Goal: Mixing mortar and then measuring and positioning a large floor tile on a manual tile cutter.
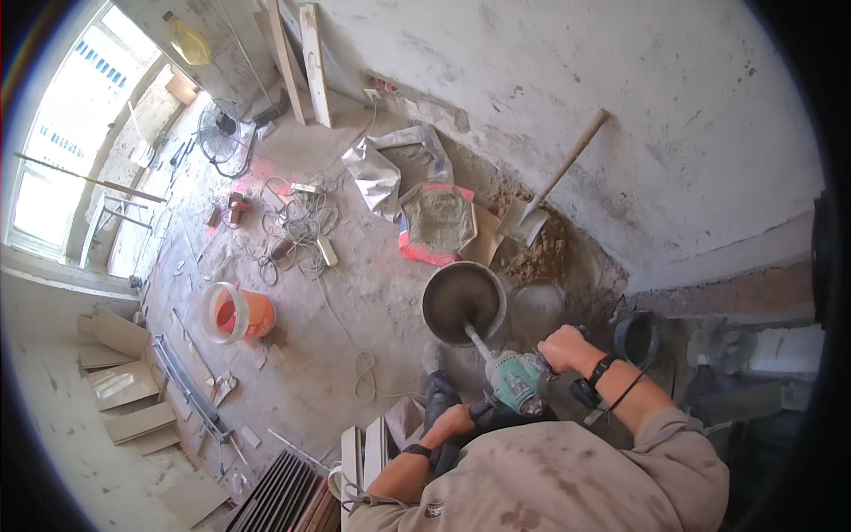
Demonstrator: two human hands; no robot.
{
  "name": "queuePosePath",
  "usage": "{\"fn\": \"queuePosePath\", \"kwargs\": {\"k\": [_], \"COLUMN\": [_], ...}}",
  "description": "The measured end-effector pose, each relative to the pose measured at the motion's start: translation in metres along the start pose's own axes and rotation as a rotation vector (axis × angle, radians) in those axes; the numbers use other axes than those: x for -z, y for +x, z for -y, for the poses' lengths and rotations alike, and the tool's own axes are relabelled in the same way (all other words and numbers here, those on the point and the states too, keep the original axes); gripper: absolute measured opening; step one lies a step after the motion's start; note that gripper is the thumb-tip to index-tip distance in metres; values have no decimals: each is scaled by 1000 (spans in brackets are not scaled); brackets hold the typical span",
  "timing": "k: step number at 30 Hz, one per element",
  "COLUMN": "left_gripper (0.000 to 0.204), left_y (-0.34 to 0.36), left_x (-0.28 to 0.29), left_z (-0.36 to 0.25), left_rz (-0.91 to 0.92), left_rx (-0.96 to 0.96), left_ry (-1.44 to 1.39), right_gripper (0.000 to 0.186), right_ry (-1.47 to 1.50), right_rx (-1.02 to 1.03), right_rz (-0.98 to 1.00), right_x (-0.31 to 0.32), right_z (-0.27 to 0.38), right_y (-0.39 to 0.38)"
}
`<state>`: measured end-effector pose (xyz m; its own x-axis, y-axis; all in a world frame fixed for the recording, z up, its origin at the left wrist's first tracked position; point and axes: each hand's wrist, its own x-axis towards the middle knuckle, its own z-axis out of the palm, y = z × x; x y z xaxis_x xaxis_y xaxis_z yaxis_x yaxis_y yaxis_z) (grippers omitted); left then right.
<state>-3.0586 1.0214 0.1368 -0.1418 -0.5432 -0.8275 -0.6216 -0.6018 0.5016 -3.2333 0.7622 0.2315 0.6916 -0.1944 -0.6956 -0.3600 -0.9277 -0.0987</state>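
A green power mixer (519, 383) is held low in front of me, its pale shaft running down into a round bucket (498, 301) of grey-brown mix. My right hand (565, 349) grips the mixer's upper right handle. My left hand (456, 420) is closed on its dark lower left handle. The paddle end is hidden in the mix. Just above the bucket lies an opened red-edged sack (436, 227) of grey powder, and a shovel (581, 147) leans on the wall by a pile of sand (539, 257).
An orange bucket (257, 324) stands left. Tangled cables (301, 222) with tools and a floor fan (220, 137) are farther back. Boards (315, 66) lean on the wall. Tiles (133, 424) and a metal rail (191, 390) lie along the left. A dark blue container (636, 335) sits right.
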Motion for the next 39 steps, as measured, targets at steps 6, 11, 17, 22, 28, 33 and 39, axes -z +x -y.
{"fn": "queuePosePath", "kwargs": {"k": [6,11,17,22,28,33,39], "left_gripper": [32,38,41,35,40,36,38], "left_y": [29,6,-1,29,14,6,7], "left_x": [-44,-5,5,-10,-10,10,9], "left_z": [37,-14,-12,35,16,-19,-31], "left_rz": [-58,-59,-74,-62,-54,-181,-168], "left_rx": [-59,-163,-87,-47,5,-68,-85], "left_ry": [-121,-192,-153,43,-206,-314,-368], "right_gripper": [11,11,14,15,8,13,12], "right_ry": [-26,-83,-78,36,-28,-177,-223], "right_rx": [27,-2,23,-9,53,120,67], "right_rz": [-106,-46,24,6,-92,-1,29], "right_x": [19,35,40,0,43,98,95], "right_z": [6,-9,-18,-11,-19,-22,-24], "right_y": [-1,-4,0,12,28,34,24]}}
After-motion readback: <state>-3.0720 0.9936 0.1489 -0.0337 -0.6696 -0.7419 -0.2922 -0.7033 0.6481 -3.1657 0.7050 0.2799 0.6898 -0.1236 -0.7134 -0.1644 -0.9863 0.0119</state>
